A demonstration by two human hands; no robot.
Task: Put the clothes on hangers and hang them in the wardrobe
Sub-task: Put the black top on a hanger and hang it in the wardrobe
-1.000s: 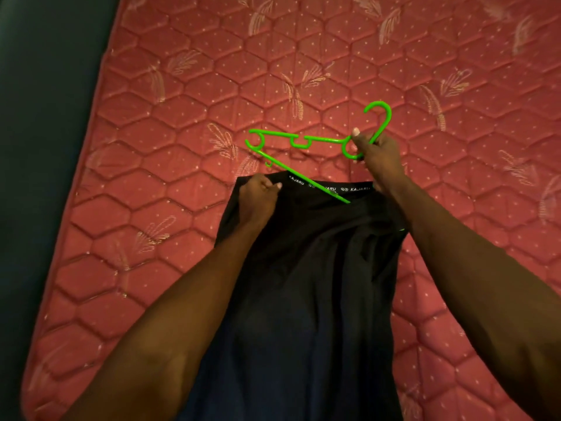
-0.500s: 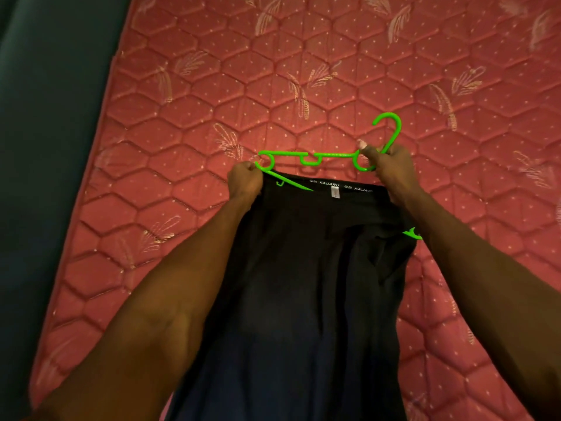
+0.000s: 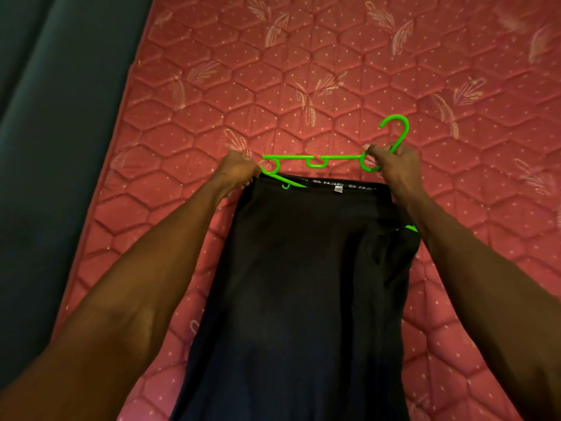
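Note:
A black garment (image 3: pixel 303 284) with a lettered waistband lies lengthwise on the red mattress (image 3: pixel 334 71). A bright green plastic hanger (image 3: pixel 317 160) sits at its waistband, one arm tucked inside the cloth and a green tip poking out at the garment's right side. My left hand (image 3: pixel 238 173) grips the waistband's left corner beside the hanger's left end. My right hand (image 3: pixel 394 165) holds the hanger at the base of its hook, above the waistband's right corner.
The quilted red mattress with a leaf pattern fills most of the view. A dark teal surface (image 3: pixel 54 147) runs along the mattress's left edge.
The hanger has swung level and its lower arm has slid into the garment. My left hand moved up and left along the waistband to the hanger's left end.

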